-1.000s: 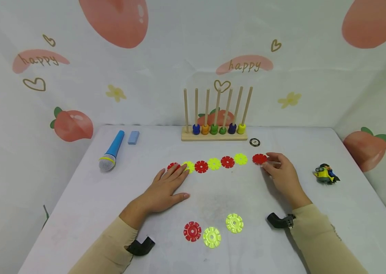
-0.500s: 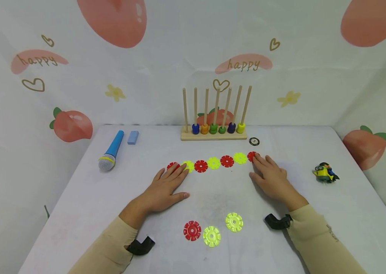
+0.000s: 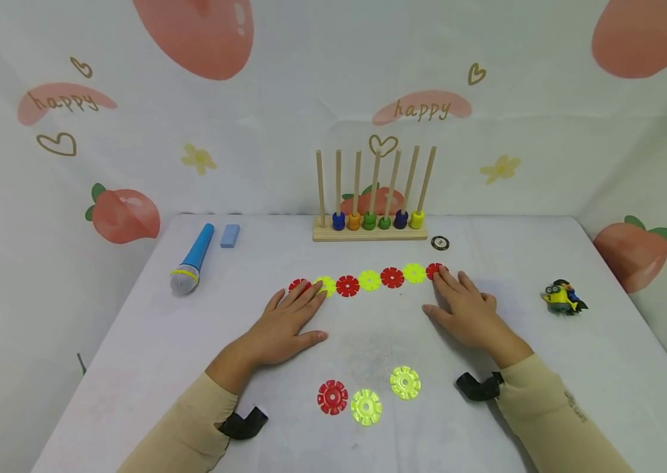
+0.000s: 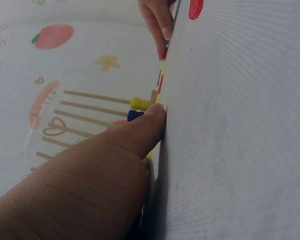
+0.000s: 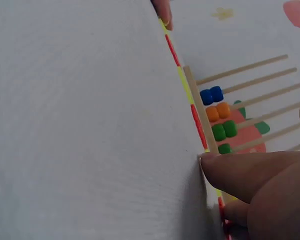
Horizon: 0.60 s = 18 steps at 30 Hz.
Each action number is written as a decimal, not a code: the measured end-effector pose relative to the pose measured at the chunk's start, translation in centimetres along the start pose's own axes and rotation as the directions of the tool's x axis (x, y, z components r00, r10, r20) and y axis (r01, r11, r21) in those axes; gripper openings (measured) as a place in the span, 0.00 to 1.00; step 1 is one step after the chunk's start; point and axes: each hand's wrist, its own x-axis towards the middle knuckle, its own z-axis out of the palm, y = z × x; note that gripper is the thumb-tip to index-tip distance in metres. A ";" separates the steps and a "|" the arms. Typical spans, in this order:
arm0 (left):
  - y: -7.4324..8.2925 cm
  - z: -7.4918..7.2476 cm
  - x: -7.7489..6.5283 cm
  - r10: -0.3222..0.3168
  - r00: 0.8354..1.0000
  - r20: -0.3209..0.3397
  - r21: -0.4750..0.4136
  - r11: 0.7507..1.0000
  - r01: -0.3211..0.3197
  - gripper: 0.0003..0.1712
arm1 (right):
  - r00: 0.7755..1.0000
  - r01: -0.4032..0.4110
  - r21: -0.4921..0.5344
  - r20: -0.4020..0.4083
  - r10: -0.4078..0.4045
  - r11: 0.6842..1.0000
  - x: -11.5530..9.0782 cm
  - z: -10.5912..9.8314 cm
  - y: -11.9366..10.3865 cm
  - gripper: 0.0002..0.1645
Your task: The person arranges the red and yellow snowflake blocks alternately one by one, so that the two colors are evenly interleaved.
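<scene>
A row of notched plastic discs in alternating red and yellow-green crosses the table. My left hand (image 3: 286,328) lies flat with fingers extended over the row's left end, covering part of a red disc (image 3: 299,285) and a yellow-green disc (image 3: 326,286). At the other end, my right hand (image 3: 468,312) rests its straight fingertips on the last red disc (image 3: 434,270), which is partly hidden. Between the hands lie a red disc (image 3: 347,286), a yellow-green disc (image 3: 370,280), another red disc (image 3: 392,277) and another yellow-green disc (image 3: 414,272).
Nearer the front lie a loose red disc (image 3: 332,397) and two yellow-green discs, one left (image 3: 366,407), one right (image 3: 405,382). Behind the row stand a wooden peg rack (image 3: 370,234) with beads and a black round chip (image 3: 440,243). A toy microphone (image 3: 192,259), blue block (image 3: 229,236) and small figure (image 3: 564,297) lie outward.
My right hand has moved the last red disc left against the row's end, changing from a finger-and-thumb grip to straight fingers on top. My left hand has stayed in place.
</scene>
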 end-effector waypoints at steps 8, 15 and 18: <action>0.0 0.1 0.0 -0.004 1.000 -0.007 0.005 1.000 0.004 0.48 | 0.998 0.044 0.059 -0.051 -0.041 0.997 0.3 0.2 0.4 0.49; -0.1 0.1 0.0 0.004 1.000 -0.012 -0.010 1.000 -0.005 0.47 | 0.956 0.279 0.448 -0.210 -0.203 0.849 -0.6 -0.3 -1.7 0.38; 0.0 0.0 0.0 -0.002 1.000 -0.004 -0.015 1.000 0.002 0.47 | 0.945 0.325 0.608 -0.178 -0.274 0.725 -1.4 0.0 -3.6 0.33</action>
